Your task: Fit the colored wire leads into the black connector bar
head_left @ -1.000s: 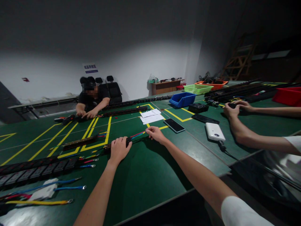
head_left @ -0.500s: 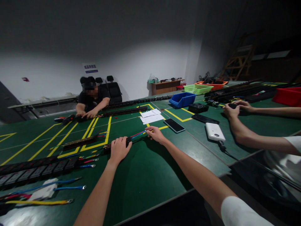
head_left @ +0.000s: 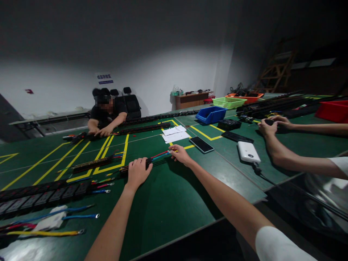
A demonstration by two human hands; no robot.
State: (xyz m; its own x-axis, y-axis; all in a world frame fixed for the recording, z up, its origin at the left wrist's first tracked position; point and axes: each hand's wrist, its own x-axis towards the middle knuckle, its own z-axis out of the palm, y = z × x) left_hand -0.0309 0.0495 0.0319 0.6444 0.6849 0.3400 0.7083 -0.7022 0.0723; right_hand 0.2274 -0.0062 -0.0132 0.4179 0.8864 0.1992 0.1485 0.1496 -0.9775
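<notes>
My left hand [head_left: 139,173] is wrapped over the end of a long black strip [head_left: 124,170] that lies on the green table [head_left: 174,203]. From that end, red, blue and dark wires [head_left: 160,155] run right to my right hand [head_left: 179,155]. The fingertips of my right hand are pinched on the wires' ends, which they partly hide. Beside my left hand lie more black strips [head_left: 67,194], with coloured wires ending in ring terminals [head_left: 106,191].
White papers [head_left: 175,134], a phone [head_left: 201,144] and a white device [head_left: 248,152] with a cable lie ahead and right. Blue [head_left: 211,115], green [head_left: 230,103] and red [head_left: 333,111] bins stand farther off. A co-worker's hands [head_left: 274,125] are at right; another person [head_left: 107,112] works across the table.
My right fingers have shifted slightly along the wire ends, and the wires between my hands have moved a little. My left hand stays in place.
</notes>
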